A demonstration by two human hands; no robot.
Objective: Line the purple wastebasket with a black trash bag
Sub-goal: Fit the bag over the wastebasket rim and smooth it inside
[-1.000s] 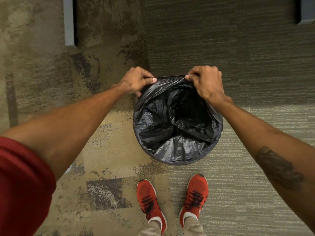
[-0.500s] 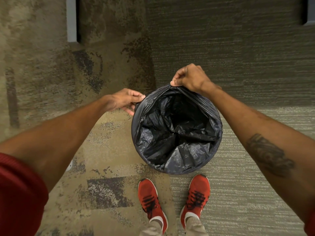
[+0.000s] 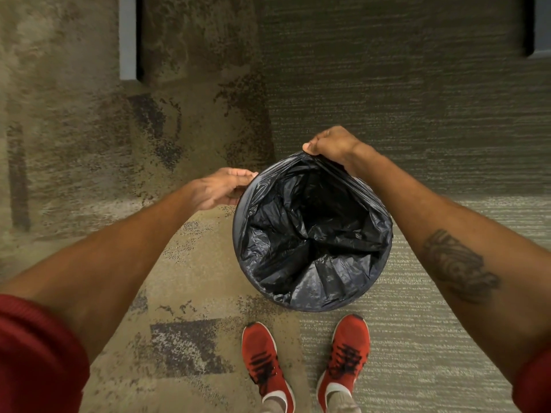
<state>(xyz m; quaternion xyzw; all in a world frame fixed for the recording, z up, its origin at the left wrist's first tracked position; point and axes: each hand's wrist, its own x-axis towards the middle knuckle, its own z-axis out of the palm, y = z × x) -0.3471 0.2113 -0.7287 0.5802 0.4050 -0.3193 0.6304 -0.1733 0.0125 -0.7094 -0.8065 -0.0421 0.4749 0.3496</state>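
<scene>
A crinkled black plastic trash bag [image 3: 313, 242] sat inside the round wastebasket [image 3: 301, 304], which stood on the patterned brown-and-grey carpet [image 3: 417, 114] just ahead of the person's red knit sneakers [image 3: 262, 365]. The bag hid the basket almost wholly; no purple showed, only a dark band along the near wall, so the basket's colour could not be confirmed here.

The right hand [image 3: 331, 144] was closed in a fist at the far edge of the rim, pinching a gathered fold of the bag's mouth. The left hand [image 3: 220, 189] was loosely curled at the left edge of the rim, fingers touching the plastic there; whether it actually gripped the film or merely pressed against it could not be told.

By the look of it the job was nearly finished: the bag's body hung down inside, and its mouth was folded over the near, left and right edges. What seemed left was drawing the bunched far edge down over the rim and smoothing the slack.
</scene>
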